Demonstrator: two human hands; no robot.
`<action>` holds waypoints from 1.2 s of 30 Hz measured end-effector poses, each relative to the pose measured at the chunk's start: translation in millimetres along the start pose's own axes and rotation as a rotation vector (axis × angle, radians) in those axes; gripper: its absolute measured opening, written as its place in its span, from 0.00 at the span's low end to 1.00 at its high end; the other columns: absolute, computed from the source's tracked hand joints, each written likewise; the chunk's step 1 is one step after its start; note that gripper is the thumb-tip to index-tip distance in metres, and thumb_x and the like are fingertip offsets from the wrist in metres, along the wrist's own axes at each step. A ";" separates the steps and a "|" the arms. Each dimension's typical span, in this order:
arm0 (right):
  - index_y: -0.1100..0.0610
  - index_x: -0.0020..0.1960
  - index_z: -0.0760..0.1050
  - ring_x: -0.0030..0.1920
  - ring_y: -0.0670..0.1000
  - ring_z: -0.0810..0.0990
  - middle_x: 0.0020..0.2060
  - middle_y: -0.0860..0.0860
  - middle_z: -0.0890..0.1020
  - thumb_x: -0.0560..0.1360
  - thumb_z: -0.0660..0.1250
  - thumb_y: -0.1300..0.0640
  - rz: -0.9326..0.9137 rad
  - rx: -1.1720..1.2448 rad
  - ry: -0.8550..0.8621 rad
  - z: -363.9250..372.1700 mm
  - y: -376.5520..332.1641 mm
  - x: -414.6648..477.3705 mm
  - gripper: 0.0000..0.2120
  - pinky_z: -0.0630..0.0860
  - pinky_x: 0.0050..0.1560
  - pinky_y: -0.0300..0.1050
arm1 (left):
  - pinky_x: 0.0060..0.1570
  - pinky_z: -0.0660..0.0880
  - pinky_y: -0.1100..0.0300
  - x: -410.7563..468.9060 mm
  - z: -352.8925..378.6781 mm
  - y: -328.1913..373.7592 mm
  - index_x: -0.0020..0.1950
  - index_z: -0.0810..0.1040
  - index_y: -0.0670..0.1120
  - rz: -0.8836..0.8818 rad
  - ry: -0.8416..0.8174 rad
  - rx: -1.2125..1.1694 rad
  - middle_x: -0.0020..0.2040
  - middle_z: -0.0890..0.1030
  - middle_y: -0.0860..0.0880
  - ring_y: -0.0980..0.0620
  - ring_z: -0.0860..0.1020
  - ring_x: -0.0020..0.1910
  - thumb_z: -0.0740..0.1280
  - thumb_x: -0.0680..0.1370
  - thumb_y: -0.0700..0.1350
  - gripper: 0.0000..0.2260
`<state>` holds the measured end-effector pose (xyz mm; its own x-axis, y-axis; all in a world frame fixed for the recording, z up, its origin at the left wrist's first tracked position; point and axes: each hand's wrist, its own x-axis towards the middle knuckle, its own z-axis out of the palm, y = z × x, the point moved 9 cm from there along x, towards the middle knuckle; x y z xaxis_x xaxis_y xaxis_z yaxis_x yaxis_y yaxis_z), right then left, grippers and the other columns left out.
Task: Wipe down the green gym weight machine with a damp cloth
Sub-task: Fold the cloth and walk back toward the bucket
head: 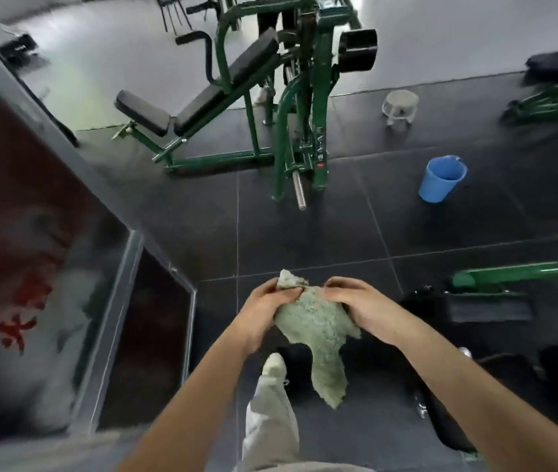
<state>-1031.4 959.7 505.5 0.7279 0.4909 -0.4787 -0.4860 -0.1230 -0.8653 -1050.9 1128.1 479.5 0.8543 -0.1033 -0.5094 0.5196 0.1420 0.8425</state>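
Leg: a pale trouser leg (pixel 270 417) and a light shoe (pixel 273 365) stand on the dark floor tiles (pixel 304 233), directly below the hands.
Cloth: a pale green terry cloth (pixel 318 328) hangs in the air between both hands, its top bunched, a long flap drooping towards the shoe.
Left hand: the left hand (pixel 264 315) grips the cloth's upper left edge; its fingers (pixel 287 294) curl over a wad of fabric that sticks up above them.
Right hand: the right hand (pixel 361 306) holds the cloth's upper right side, fingers curled and close together on the fabric, thumb hidden behind it.
Near right: a second green frame (pixel 515 270) with a black pad (pixel 488 310) lies low just beside the right forearm; dark gear fills the floor below it, too blurred to name.
Left: a grey-framed panel (pixel 32 267) with red marks runs along the left side, blurred.
Middle ground: bare tiles separate the hands from the machine.
Bucket: a blue bucket (pixel 442 180) stands on the tiles, right of the machine's base and apart from it.
Machine: the green machine (pixel 304 107) stands well apart from the cloth, ahead, with a black incline bench (pixel 202 97), a black roller pad (pixel 359 49) and a steel bar end (pixel 299 192) pointing towards the camera.
Stool: a small white stool (pixel 400 105) sits beyond the bucket.
Far: someone's dark legs (pixel 274 15) show behind the machine.
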 end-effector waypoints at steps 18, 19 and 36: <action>0.65 0.53 0.74 0.48 0.55 0.82 0.46 0.59 0.81 0.80 0.70 0.61 -0.288 0.438 0.708 -359.5 -144.8 164.9 0.08 0.80 0.50 0.45 | 0.67 0.77 0.41 431.8 219.6 229.5 0.63 0.83 0.42 -0.064 -0.737 0.531 0.59 0.86 0.43 0.43 0.85 0.59 0.77 0.77 0.48 0.18; 0.63 0.51 0.74 0.47 0.55 0.81 0.45 0.59 0.79 0.79 0.71 0.63 -0.294 0.444 0.728 -382.4 -150.1 174.0 0.06 0.79 0.48 0.45 | 0.67 0.77 0.42 453.2 233.9 235.5 0.63 0.84 0.42 -0.085 -0.776 0.583 0.58 0.86 0.43 0.44 0.85 0.59 0.78 0.77 0.50 0.19; 0.59 0.60 0.82 0.58 0.61 0.84 0.55 0.59 0.86 0.74 0.77 0.59 -0.106 0.484 1.056 -770.6 -226.5 292.4 0.15 0.80 0.61 0.57 | 0.66 0.77 0.50 787.6 500.2 341.2 0.64 0.84 0.46 -0.220 -0.927 0.545 0.60 0.86 0.46 0.47 0.83 0.62 0.73 0.81 0.48 0.14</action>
<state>-335.8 466.6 446.7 0.7058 -0.5107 -0.4910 -0.3668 0.3296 -0.8700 -208.2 602.9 453.3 0.2826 -0.8055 -0.5209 0.3878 -0.4007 0.8301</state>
